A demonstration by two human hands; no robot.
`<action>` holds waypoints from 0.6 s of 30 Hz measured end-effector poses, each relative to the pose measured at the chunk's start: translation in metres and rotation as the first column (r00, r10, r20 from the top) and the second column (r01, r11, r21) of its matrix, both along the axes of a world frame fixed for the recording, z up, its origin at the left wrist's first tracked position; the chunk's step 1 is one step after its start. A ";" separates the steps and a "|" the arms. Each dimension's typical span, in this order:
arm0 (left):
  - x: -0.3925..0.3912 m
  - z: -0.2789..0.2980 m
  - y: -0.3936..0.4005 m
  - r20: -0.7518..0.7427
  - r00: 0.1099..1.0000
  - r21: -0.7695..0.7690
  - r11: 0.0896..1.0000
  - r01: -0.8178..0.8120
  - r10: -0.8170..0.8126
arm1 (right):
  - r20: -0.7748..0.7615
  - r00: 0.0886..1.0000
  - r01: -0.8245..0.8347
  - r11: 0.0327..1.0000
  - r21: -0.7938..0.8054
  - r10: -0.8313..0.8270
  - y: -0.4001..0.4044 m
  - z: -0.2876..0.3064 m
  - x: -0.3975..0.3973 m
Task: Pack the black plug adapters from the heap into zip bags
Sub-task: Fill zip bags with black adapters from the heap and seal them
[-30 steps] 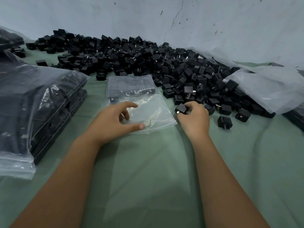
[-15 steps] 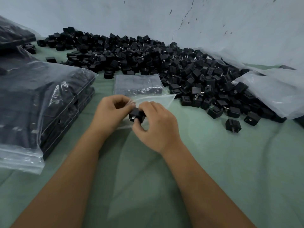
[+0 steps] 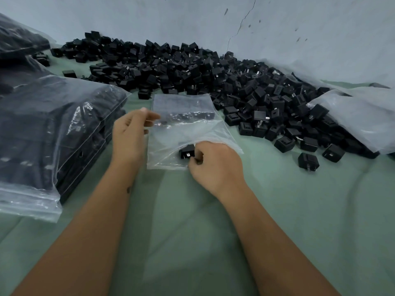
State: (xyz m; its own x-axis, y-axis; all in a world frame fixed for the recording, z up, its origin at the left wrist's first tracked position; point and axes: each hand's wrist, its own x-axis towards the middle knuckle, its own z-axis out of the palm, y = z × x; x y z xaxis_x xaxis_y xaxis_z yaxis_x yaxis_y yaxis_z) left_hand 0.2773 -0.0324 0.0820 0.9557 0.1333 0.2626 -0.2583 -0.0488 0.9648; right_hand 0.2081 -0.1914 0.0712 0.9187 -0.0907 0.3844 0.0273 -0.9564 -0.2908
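adapter (image 3: pixel 187 151): black, inside bag mouth | zip bag (image 3: pixel 192 133): clear, open | heap (image 3: pixel 213 75): behind

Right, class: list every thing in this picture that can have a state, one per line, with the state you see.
Left hand: pinching the zip bag's edge, lifting it.
Right hand: gripping one plug adapter at the bag's mouth.
Zip bag: open, partly filled.
Plug adapter: held, going into the bag.
Heap: loose, unpacked.
Big bag: full of packed adapters.
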 end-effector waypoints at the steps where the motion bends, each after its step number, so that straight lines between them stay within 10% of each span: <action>1: 0.003 -0.002 0.001 -0.031 0.998 0.002 0.999 -0.052 0.052 | -0.020 1.000 -0.004 0.999 0.036 0.005 0.000 0.000 -0.001; 13: 0.018 -0.016 -0.001 -0.174 0.978 0.151 0.985 -0.087 0.113 | 0.107 0.992 -0.072 0.997 0.012 0.070 0.016 -0.002 0.000; 18: 0.023 -0.020 -0.001 -0.181 0.979 0.239 0.970 -0.052 0.097 | -0.092 0.994 -0.057 0.998 -0.027 0.054 0.021 -0.005 0.016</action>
State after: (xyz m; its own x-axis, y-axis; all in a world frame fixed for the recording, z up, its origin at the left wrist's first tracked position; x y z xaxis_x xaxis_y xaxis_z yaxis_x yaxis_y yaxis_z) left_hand 0.2999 -0.0334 0.0616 0.9805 0.1632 0.1094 -0.0584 -0.2894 0.9554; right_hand 0.2237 -0.1708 0.0667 0.9533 -0.0284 0.3006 0.0552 -0.9624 -0.2659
